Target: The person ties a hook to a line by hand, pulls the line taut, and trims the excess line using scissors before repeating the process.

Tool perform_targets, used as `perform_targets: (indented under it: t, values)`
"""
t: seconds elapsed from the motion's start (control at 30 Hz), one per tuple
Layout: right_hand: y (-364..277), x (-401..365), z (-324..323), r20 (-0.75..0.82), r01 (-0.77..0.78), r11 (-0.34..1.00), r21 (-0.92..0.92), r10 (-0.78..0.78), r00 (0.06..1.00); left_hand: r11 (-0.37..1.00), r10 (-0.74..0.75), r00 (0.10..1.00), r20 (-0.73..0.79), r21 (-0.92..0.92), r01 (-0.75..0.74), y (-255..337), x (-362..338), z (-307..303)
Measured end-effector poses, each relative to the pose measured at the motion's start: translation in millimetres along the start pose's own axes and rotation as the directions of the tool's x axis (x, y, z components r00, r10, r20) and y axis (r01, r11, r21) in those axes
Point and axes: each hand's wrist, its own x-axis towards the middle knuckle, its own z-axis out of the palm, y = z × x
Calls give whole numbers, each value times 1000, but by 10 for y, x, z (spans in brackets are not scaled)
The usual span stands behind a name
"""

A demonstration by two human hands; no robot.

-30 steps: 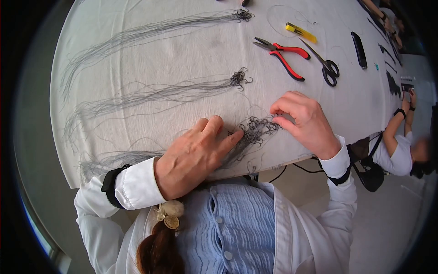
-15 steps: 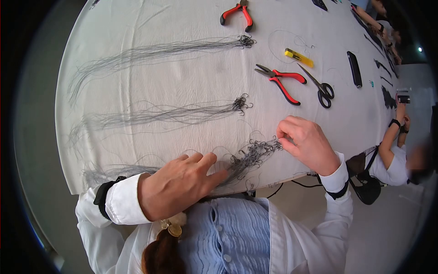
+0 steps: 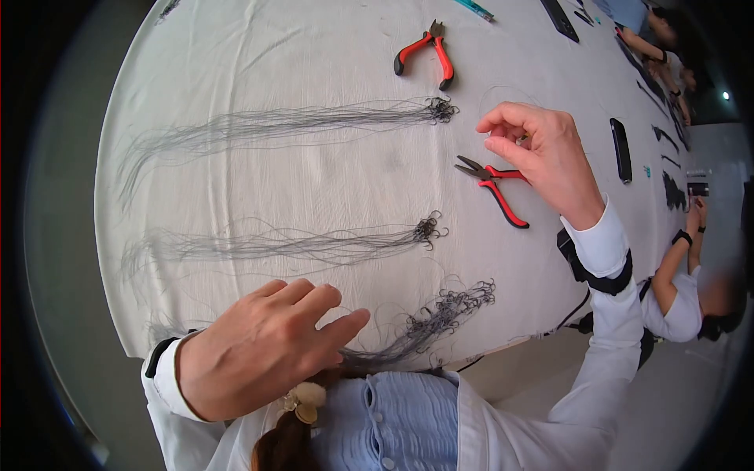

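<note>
Three long bundles of dark, hook-ended strands lie across a white-clothed table (image 3: 338, 173), hooked ends all toward its right side, an arrangement that likely keeps the fine lengths from tangling. The far bundle (image 3: 259, 118) and middle bundle (image 3: 338, 239) run roughly parallel; the near bundle (image 3: 448, 312), its hooks more spread out, slants beside the near edge. The left hand (image 3: 259, 345) hovers over that edge, loosely spread and apparently holding nothing, nearest the near bundle's strands. The right hand (image 3: 554, 157) is raised over the lower pliers (image 3: 510, 210), thumb and forefinger curled almost together; whether they pinch a fine strand is unclear. The upper pliers (image 3: 446, 67) rest toward the far edge, handles facing the near one, seemingly for easy pickup.
</note>
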Motion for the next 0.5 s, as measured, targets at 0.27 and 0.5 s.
perform_targets:
  t: [0.27,0.5]
  values:
    - [130,362,247,7,17,998,63,-18,1000,992,-121,973,-197,-47,114,-358,59,-66]
    - [254,403,366,-23,29,994,104,-27,999,987,-163,958,-237,-39,158,-499,137,-74]
